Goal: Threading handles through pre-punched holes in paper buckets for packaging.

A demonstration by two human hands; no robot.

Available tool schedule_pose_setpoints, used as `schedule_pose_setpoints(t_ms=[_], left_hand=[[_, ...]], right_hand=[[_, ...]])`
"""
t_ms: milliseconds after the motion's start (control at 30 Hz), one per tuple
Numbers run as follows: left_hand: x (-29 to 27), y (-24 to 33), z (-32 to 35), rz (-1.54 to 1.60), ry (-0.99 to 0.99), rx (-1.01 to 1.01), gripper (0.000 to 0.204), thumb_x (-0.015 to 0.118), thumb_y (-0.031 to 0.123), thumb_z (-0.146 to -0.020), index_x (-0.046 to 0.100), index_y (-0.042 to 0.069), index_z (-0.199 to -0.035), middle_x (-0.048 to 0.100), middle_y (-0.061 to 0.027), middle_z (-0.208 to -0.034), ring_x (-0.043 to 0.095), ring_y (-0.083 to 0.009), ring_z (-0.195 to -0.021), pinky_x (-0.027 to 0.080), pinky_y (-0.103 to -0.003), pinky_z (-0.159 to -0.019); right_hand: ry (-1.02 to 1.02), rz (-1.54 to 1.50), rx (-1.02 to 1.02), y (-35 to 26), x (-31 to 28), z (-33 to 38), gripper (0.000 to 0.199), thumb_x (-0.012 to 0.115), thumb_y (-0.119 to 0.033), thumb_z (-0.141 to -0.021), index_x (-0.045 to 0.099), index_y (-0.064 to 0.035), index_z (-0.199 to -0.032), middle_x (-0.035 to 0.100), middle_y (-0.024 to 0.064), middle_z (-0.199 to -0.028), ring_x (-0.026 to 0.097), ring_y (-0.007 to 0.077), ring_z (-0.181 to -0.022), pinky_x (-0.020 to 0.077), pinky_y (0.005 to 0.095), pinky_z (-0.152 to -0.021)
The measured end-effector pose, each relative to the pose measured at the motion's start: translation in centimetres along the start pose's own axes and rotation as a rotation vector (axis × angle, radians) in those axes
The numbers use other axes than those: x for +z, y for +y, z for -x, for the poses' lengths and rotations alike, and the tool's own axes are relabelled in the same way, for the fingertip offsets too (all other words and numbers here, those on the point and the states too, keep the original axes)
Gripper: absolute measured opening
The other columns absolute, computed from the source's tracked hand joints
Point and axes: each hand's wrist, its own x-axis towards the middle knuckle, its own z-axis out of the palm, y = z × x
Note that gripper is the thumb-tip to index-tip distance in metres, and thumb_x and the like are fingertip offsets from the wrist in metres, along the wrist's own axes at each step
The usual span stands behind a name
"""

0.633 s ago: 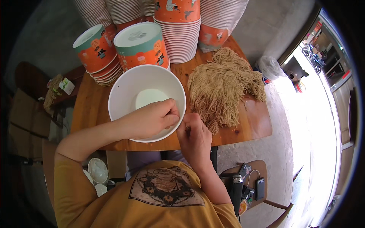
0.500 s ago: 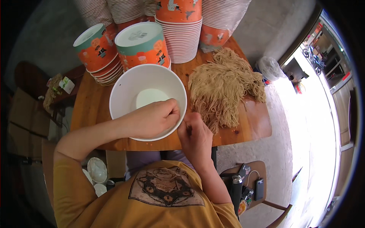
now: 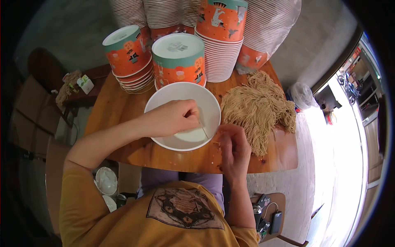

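Observation:
A white paper bucket [image 3: 164,99] stands with its mouth up at the near edge of the wooden table. My left hand [image 3: 177,117] reaches over its rim, fingers closed on a thin tan cord [image 3: 203,129]. The cord runs from those fingers to the bucket's inner right wall. Just outside that wall is my right hand [image 3: 236,148], with bent fingers and thumb apart; I see nothing held in it. A loose heap of tan cords [image 3: 259,107] lies to the right of the bucket.
Behind the bucket stand upside-down stacks of orange and green paper buckets [image 3: 179,61], some wrapped in clear plastic [image 3: 269,29]. The wooden table [image 3: 123,148] ends close to my lap. A chair [image 3: 276,201] at lower right holds a black phone-like device [image 3: 276,222] with a cable.
My left hand has drawn away from the bucket's right wall, and the cord now shows stretched between. My right hand has moved slightly off the rim, its fingers loosened. The whole view has shifted.

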Motion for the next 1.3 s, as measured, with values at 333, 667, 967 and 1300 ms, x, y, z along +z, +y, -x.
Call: schedule_pose_setpoints(t_ms=[333, 667, 967, 1300], left_hand=[[0.6, -0.2, 1.3, 0.547, -0.010, 0.049, 0.019, 0.056, 0.008, -0.091, 0.053, 0.003, -0.109, 0.059, -0.0030, -0.098, 0.056, -0.0094, -0.090, 0.045, -0.023, -0.079], [1.9, -0.7, 1.9, 0.846, -0.165, -0.047, 0.030, 0.061, 0.007, -0.089, 0.053, 0.000, -0.117, 0.059, -0.0045, -0.101, 0.054, -0.0092, -0.084, 0.043, -0.023, -0.076], [2.1, -0.5, 1.9, 0.887, -0.124, -0.023, 0.020, 0.057, 0.014, -0.094, 0.054, 0.000, -0.107, 0.061, -0.0050, -0.093, 0.055, -0.0092, -0.081, 0.044, -0.023, -0.070], [2.2, -0.5, 1.2, 0.775, -0.150, 0.021, 0.012, 0.059, 0.014, -0.094, 0.056, 0.004, -0.099, 0.056, -0.0004, -0.085, 0.052, -0.0080, -0.074, 0.042, -0.023, -0.066]], right_hand=[[-0.331, 0.001, 0.323, -2.6, 0.6, -3.1, 0.013, 0.071, -0.014, -0.085, 0.068, -0.0018, -0.088, 0.057, -0.0014, -0.073, 0.045, 0.0046, -0.058, 0.0401, 0.0257, -0.054], [-0.296, -0.487, 0.376, -2.7, 1.6, -2.9, 0.008, 0.061, -0.010, -0.094, 0.063, -0.0023, -0.096, 0.063, -0.0029, -0.084, 0.055, 0.0042, -0.077, 0.0445, 0.0189, -0.071], [-0.284, -0.277, 0.228, -2.4, -0.3, -4.3, 0.014, 0.061, -0.018, -0.094, 0.064, -0.0043, -0.097, 0.066, -0.0041, -0.081, 0.051, 0.0012, -0.065, 0.0384, 0.0193, -0.054], [-0.752, -0.409, 0.419, -7.3, -2.8, -5.9, 0.009, 0.062, -0.010, -0.091, 0.060, -0.0022, -0.095, 0.059, -0.0009, -0.081, 0.051, 0.0048, -0.064, 0.0393, 0.0184, -0.057]])
